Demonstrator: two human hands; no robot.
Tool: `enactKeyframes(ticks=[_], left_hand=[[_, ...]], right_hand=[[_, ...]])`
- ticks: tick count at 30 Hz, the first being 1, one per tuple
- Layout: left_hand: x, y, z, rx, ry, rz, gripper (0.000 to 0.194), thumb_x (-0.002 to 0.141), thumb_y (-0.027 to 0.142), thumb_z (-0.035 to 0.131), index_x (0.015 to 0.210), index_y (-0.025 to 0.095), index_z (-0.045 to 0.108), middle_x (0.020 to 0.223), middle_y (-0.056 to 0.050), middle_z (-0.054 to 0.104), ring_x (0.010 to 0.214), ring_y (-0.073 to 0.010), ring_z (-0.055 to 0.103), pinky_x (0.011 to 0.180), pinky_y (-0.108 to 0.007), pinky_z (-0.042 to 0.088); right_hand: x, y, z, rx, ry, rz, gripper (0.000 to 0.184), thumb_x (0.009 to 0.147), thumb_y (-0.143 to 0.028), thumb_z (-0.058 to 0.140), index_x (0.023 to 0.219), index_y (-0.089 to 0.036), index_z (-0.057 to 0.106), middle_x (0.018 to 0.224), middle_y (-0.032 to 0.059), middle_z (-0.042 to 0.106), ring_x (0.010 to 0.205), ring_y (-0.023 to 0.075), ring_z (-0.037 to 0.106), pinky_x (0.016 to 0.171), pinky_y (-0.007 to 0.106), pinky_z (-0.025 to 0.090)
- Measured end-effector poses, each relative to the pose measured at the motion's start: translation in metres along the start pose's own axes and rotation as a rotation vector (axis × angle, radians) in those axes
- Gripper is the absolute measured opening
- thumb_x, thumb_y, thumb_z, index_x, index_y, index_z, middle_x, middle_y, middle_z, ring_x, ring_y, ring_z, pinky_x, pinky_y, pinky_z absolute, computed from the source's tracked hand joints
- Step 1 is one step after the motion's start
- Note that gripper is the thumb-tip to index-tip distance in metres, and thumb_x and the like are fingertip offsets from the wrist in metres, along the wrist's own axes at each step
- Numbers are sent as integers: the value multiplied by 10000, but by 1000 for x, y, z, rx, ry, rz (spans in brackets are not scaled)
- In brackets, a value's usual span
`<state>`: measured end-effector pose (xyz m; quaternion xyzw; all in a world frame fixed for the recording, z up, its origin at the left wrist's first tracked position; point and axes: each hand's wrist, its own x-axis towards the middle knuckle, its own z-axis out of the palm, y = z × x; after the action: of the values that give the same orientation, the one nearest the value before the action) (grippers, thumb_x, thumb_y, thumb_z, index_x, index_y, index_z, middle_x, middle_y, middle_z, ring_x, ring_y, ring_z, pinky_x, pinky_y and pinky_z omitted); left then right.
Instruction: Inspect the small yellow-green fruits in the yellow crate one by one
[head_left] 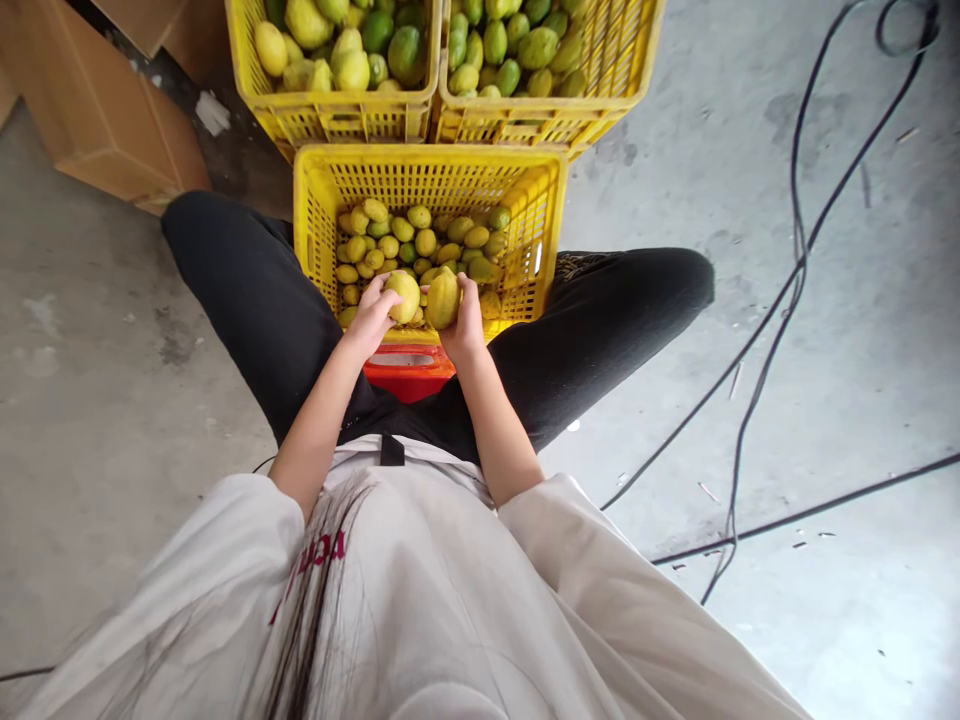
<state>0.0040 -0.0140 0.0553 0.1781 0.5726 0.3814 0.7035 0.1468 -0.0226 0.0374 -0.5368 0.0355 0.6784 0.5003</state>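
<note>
My left hand (370,318) is closed around a round yellow lemon (403,297). Close beside it, my right hand (466,325) grips a longer, greenish-yellow lemon (443,298) with a pointed top. Both lemons are held above the near end of a yellow plastic crate (431,155) between my knees. Inside that crate lie many smaller lemons (425,242), yellow to green, partly hidden by my hands.
Two more yellow crates stand beyond, the left one (337,120) and the right one (517,118) both holding green and yellow fruit. Cardboard boxes (112,130) sit at the upper left. Black cables (802,260) cross the concrete floor on the right. A red plastic piece (409,378) shows between my legs.
</note>
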Motion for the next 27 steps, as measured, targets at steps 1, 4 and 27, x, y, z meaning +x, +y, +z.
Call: enactKeyframes(ticks=[1,4,27], left_hand=[[0,-1,0,18,11,10,353,778,106,751,1091,247,669,1092,-31,764,1117,-243,785,807,-287,642],[2,-3,-1,49,67,40,465,705,109,913,1042,257,629,1006,20,729,1000,-193,767,776,-248,614],[-11,17,14,-273,153,-63,145,1072,171,561,1082,238,690,1023,-11,744,1240,-214,790,1002,-303,688]], right_hand=[[1,0,-1,9,-18,-4,308,1014,-536,578,970,-243,661,991,91,828,1150,316,827,936,492,742],[5,0,-4,54,-68,-50,215,992,-464,562,988,-264,642,995,59,822,1224,305,794,978,485,730],[0,0,-4,-141,-113,-209,477,726,-466,977,982,-291,614,881,-32,722,895,210,769,779,325,671]])
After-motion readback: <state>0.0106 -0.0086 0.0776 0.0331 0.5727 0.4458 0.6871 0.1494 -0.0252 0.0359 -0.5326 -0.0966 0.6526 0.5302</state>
